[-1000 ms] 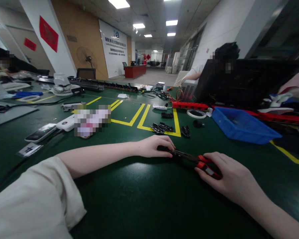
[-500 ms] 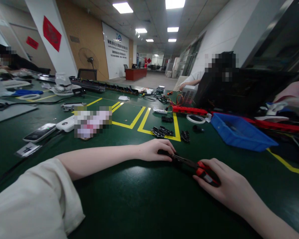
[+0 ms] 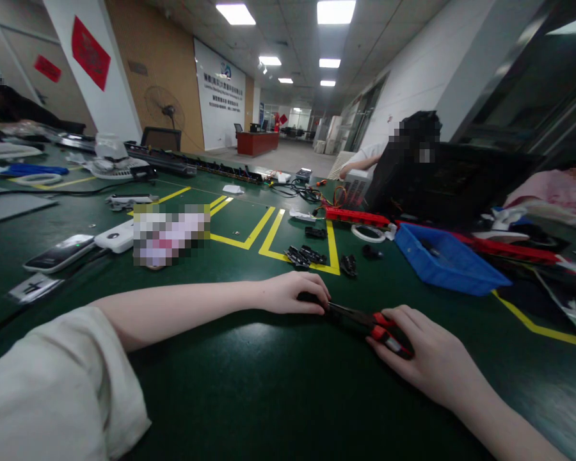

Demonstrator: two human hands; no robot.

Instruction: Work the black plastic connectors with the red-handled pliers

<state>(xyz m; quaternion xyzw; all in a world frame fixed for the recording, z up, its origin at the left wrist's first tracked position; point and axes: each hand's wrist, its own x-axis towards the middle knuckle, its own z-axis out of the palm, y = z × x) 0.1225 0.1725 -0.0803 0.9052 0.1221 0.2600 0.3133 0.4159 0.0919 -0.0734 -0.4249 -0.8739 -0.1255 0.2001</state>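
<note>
My right hand (image 3: 420, 349) is wrapped round the red-and-black handles of a pair of long-nose pliers (image 3: 360, 320), low over the green tabletop. The pliers' jaws point left and reach the fingertips of my left hand (image 3: 300, 293). Between that thumb and fingers sits a small black part (image 3: 309, 297), mostly hidden by the fingers. Whether the jaws grip it I cannot tell. Beyond my hands, several black plastic parts (image 3: 305, 256) lie in and around a yellow-taped box, with one black piece (image 3: 349, 265) just right of the tape.
A blue tray (image 3: 451, 272) with small dark items stands to the right, beside a red strip (image 3: 358, 216) and a white ring (image 3: 368, 233). At left lie a phone (image 3: 173, 240), a white device (image 3: 118, 237) and cables. A dark monitor-like panel (image 3: 456, 179) rises behind the tray.
The view has shifted slightly, so most table things sit a little further left. My hands keep the same hold on the pliers and the black part, with the jaws still at my left fingertips.
</note>
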